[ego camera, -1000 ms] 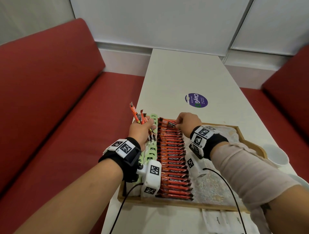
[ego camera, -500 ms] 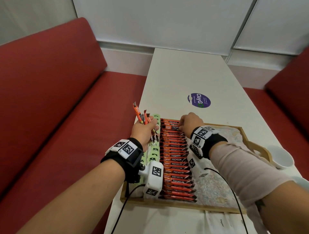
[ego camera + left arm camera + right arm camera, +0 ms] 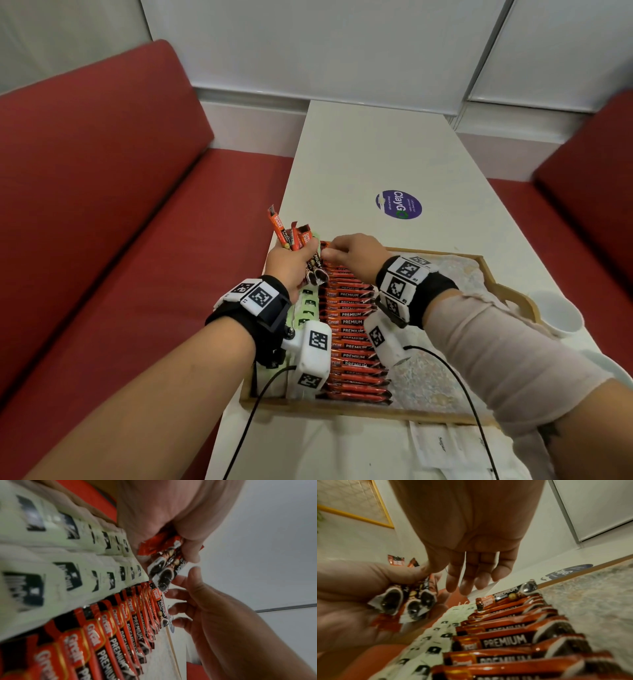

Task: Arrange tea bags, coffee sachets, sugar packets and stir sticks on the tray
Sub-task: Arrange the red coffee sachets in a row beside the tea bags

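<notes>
Your left hand (image 3: 291,265) grips a small bundle of coffee sachets (image 3: 297,244), fingers curled round them, ends sticking up past the far-left corner of the tray (image 3: 363,412). Your right hand (image 3: 356,255) sits just beside it over the far end of the sachet row (image 3: 349,329), fingers relaxed and loosely extended, thumb close to the bundle; can't tell if it's touching a sachet, nothing clearly held. In the right wrist view the fingers (image 3: 467,580) hang straight, holding nothing. Red "PREMIUM" sachets lie overlapped in one long row down the tray, just right of a row of pale green tea bags (image 3: 308,305) along the left edge. The right part of the tray shows bare patterned liner. Tray sits on the white desk (image 3: 370,154). White sugar packets (image 3: 442,445) lie on the desk just in front of the tray, a white cup (image 3: 558,315) off its right handle, a purple sticker (image 3: 399,204) beyond.
</notes>
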The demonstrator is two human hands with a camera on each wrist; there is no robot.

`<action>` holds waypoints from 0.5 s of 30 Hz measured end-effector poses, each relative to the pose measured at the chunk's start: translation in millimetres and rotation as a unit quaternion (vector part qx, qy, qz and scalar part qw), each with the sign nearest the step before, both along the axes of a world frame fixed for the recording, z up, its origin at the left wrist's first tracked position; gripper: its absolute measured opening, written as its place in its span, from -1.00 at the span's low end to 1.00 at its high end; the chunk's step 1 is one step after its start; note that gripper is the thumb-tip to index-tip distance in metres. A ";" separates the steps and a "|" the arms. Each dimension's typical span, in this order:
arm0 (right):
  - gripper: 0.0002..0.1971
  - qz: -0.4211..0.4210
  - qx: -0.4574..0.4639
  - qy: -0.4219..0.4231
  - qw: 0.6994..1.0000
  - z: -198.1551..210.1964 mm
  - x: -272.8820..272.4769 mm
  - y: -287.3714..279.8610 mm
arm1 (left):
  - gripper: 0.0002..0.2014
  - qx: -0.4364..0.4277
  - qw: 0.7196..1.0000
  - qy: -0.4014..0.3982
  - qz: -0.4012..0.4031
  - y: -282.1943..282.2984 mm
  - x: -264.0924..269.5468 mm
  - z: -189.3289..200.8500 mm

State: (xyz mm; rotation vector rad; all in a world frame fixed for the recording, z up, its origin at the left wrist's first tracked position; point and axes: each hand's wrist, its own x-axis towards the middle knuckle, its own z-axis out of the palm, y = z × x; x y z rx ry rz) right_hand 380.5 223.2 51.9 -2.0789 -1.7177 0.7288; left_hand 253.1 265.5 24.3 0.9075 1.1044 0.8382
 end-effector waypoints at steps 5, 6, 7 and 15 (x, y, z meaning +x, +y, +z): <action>-0.75 0.010 0.004 0.001 1.000 0.5 -7.5 -3.0 | -0.72 -0.002 1.000 -0.002 0.001 -6.5 4.3 3.9; -0.69 0.006 0.006 -0.002 1.000 0.5 -7.6 -3.2 | -0.72 0.000 1.000 0.001 0.002 -8.4 4.4 5.2; -0.67 -0.002 0.009 0.001 1.000 0.8 -7.3 -3.8 | -0.73 0.001 1.000 0.001 0.004 -9.6 4.7 5.5; -0.84 -0.095 0.006 0.001 0.995 -3.3 13.2 -12.6 | -0.93 -0.012 1.000 -0.017 0.016 -4.6 0.4 2.0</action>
